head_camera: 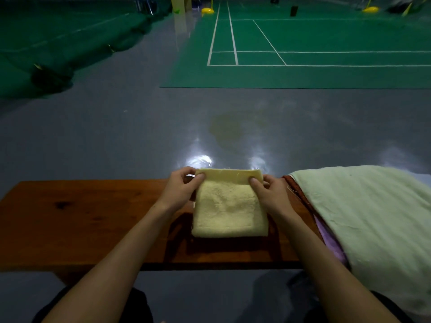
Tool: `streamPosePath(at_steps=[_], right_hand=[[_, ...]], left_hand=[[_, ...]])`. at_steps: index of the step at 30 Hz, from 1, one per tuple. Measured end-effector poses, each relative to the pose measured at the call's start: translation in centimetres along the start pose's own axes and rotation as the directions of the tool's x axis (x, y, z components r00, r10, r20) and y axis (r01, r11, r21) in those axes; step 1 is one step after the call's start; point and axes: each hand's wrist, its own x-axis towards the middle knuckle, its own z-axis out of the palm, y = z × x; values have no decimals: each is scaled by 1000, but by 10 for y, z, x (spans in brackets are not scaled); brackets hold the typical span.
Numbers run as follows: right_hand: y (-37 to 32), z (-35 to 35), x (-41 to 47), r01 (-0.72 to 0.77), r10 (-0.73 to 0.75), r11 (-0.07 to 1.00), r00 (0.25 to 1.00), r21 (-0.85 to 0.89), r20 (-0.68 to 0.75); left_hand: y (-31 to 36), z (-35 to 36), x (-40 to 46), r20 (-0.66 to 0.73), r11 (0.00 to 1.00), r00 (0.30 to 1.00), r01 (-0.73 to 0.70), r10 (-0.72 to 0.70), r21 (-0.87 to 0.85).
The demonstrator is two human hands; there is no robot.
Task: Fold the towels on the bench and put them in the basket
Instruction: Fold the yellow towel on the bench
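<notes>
Single head cam, wide-angle, looking forward and down. Bench [70, 217] close, across lower frame; forearms enter from the bottom edge. Green court [326, 43] far off, upper right. No second view.

Support: wooden bench [77, 220], reddish-brown plank standing on grey floor [116, 136]
Centre: folded yellow towel [229, 209] lying flat, far edge at the bench's far edge
Right end: pale green towel [368, 220] spread over a purple cloth [331, 241] and a dark red cloth [300, 194]
</notes>
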Motion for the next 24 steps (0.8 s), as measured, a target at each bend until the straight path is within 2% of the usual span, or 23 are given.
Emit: streamPosePath(at_steps=[3, 8, 11, 13, 14, 16, 18, 21, 23, 24], right_hand=[[7, 8, 12, 27, -32, 997, 998, -66, -62], [15, 14, 21, 52, -83, 976, 986, -212, -142], [16, 11, 19, 71, -121, 954, 980, -290, -156], [15, 9, 14, 121, -201, 908, 965, -400, -165], [14, 10, 11, 173, -274, 857, 950, -486, -147], [13, 14, 3, 338, -433, 720, 901, -607, -12], [12, 22, -6, 503, -505, 581, 839, -640, 202], [21, 38, -16, 610, -386, 405, 790, -681, 477], [27, 44, -19, 578, -224, 394, 815, -715, 535], [30, 45, -19, 554, -176, 399, 828, -731, 532]], left_hand=[[-12, 3, 11, -72, 997, 995, 69, -66, 43], [-26, -2, 23, -195, 973, 980, 79, -37, 215], [-26, -7, 23, -245, 968, 968, 115, -59, 223], [-23, -9, 20, -253, 965, 967, 92, -28, 244], [-21, -9, 15, -250, 940, 967, 51, 37, 338], [-22, -7, 4, -182, 790, 953, -87, 244, 607], [-26, 3, -8, 28, 625, 937, -255, 349, 738], [-40, 22, -17, 312, 396, 916, -392, 252, 830], [-50, 29, -19, 390, 272, 908, -418, 153, 867], [-53, 29, -19, 401, 263, 910, -415, 109, 871]])
